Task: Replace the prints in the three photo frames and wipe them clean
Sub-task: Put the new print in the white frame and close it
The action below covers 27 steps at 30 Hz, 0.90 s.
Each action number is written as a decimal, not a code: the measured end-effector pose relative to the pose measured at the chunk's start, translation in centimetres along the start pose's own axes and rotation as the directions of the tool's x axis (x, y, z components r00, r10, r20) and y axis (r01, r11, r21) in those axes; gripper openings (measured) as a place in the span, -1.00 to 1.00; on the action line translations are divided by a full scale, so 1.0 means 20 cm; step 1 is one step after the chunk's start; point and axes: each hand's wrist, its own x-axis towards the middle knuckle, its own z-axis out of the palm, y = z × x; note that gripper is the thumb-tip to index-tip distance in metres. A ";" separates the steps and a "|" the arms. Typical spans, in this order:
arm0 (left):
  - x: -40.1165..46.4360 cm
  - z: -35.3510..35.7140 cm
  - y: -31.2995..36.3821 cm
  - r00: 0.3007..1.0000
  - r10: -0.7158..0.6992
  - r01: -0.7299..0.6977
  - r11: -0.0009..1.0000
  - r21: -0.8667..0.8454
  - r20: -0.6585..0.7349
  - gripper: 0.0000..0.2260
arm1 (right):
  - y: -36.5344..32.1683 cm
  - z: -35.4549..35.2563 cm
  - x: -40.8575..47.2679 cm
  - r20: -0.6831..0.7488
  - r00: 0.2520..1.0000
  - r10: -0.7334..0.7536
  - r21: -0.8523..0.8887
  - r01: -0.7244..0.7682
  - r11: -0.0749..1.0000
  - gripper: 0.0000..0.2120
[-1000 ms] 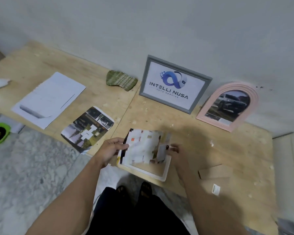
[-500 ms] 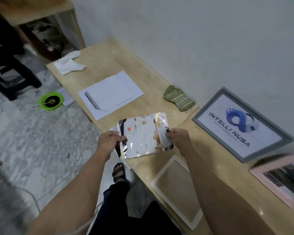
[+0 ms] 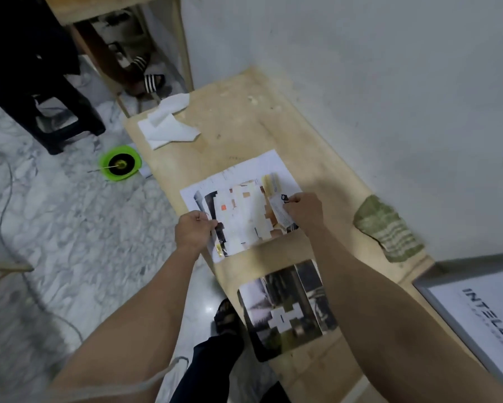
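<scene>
Glossy print now carried further left than half a second ago, held over the white sheet of paper on the wooden table instead of hanging at the table's front edge. Left hand pinching the print's left edge, right hand gripping its right edge together with a small white tag. White frame gone from view; second print lying flat below the arms. Green cloth against the wall to the right, grey frame cut off at the right edge. Crumpled white tissue visible at the table's far end.
</scene>
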 end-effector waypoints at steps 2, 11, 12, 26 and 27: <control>0.07 0.00 0.03 1.000 0.020 -0.019 0.998 0.063 -0.014 -0.75 | -0.05 0.04 0.08 -0.013 1.000 -0.016 -0.038 0.016 0.999 -0.76; 0.11 -0.01 0.10 0.995 0.079 -0.043 0.905 0.423 -0.068 -0.84 | -0.09 0.07 0.21 -0.034 0.999 -0.022 -0.147 0.016 0.989 -0.73; 0.08 -0.01 0.10 0.991 0.094 -0.038 0.881 0.471 -0.096 -0.85 | -0.08 0.06 0.19 -0.052 0.999 -0.017 -0.150 0.009 0.989 -0.69; -0.57 0.05 -0.41 0.983 -0.101 0.042 0.935 0.352 0.151 -0.70 | 0.63 -0.16 -0.51 -0.132 0.989 0.067 -0.367 -0.111 0.923 -0.88; -0.60 0.07 -0.45 0.985 -0.101 0.048 0.940 0.337 0.140 -0.68 | 0.68 -0.16 -0.55 -0.158 0.985 0.065 -0.353 -0.118 0.928 -0.87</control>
